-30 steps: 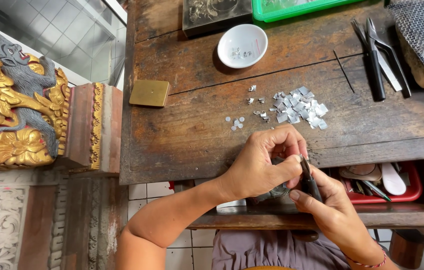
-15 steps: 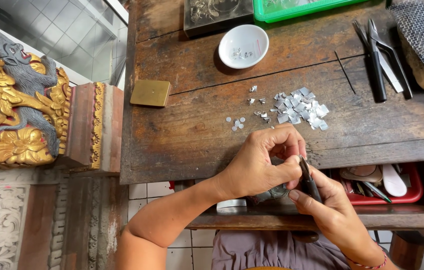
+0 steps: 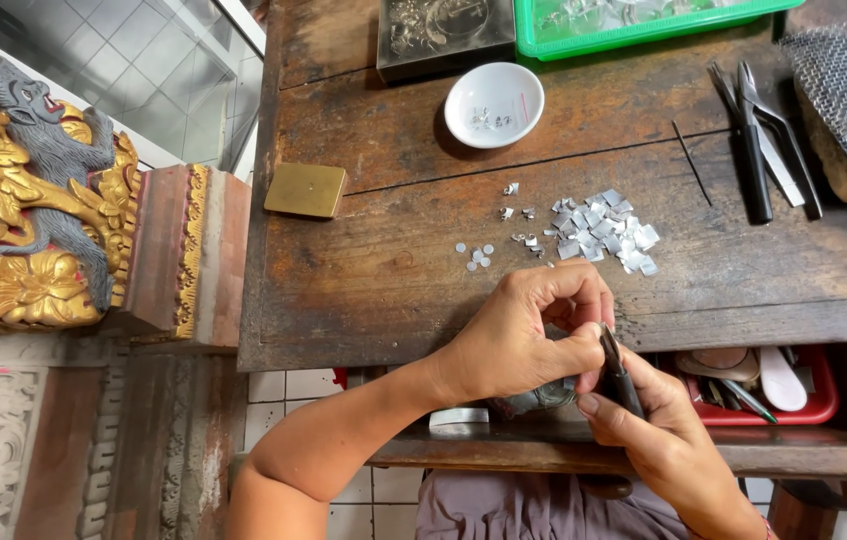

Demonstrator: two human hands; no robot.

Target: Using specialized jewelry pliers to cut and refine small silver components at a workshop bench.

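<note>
My left hand (image 3: 528, 335) and my right hand (image 3: 658, 435) meet at the near edge of a worn wooden table (image 3: 363, 270). A dark slim tool (image 3: 618, 375) stands gripped in my right hand, its tip up at my left fingertips. Those fingertips are pinched together on something too small to make out. Just beyond my hands lies a heap of small silvery metal squares (image 3: 603, 228). A few tiny silvery discs (image 3: 478, 257) and bent bits lie to the left of it.
A white dish (image 3: 493, 104) with small pieces sits farther back, a brass block (image 3: 305, 189) at the left. Dark pliers and tweezers (image 3: 763, 135) lie at the right, a thin needle (image 3: 691, 177) beside them. A green tray (image 3: 643, 20), a red tray (image 3: 808, 385) and a gilded carving (image 3: 33, 190) surround the table.
My hands have stayed locked together at the table edge, with only slight shifts of the fingers around the tool tip. Nothing on the table has moved.
</note>
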